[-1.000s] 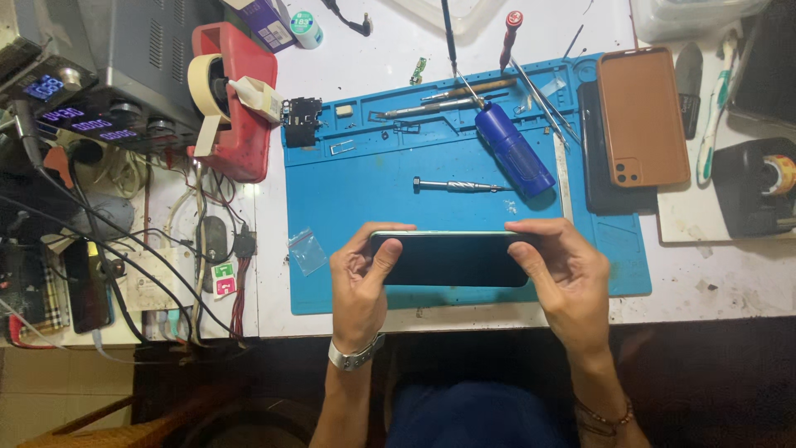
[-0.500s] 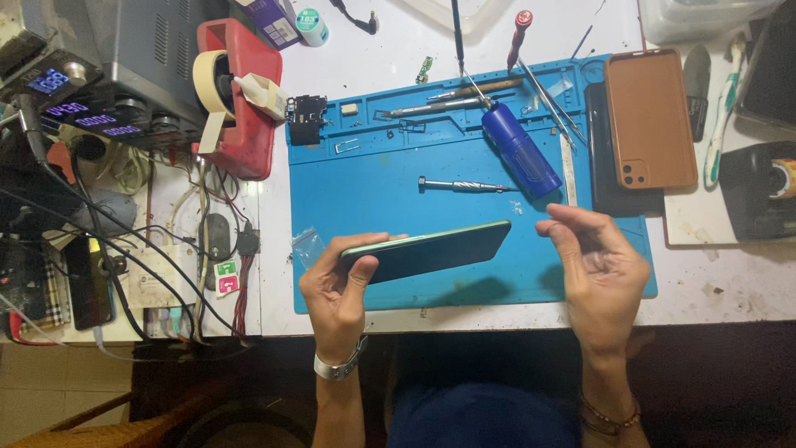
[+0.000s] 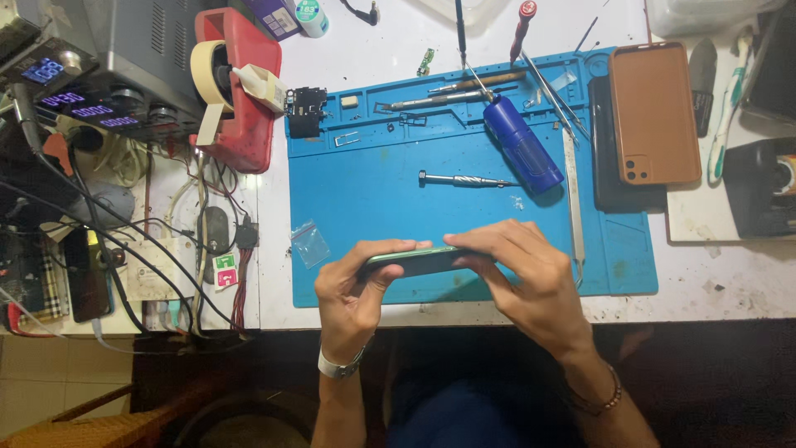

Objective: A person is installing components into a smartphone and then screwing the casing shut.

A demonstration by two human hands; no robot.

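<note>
A dark smartphone [image 3: 414, 261] with a green edge is held edge-on above the near part of the blue repair mat [image 3: 373, 199]. My left hand [image 3: 352, 290] grips its left end, thumb on top. My right hand [image 3: 531, 278] covers its right end, fingers laid over the upper edge. A metal screwdriver [image 3: 464, 180] lies on the mat just beyond the phone. A blue cylinder [image 3: 522, 145] rests further back on the mat.
A brown phone case [image 3: 655, 112] lies on a dark phone at the right. Tweezers [image 3: 572, 199], small parts and tools sit along the mat's far edge. A red tape dispenser [image 3: 240, 91], power supply [image 3: 91, 75] and tangled cables [image 3: 124, 232] fill the left. A small plastic bag [image 3: 311, 243] lies near my left hand.
My right hand, off the phone half a second ago, has come back onto its right end. The phone has turned from tilted to edge-on and level.
</note>
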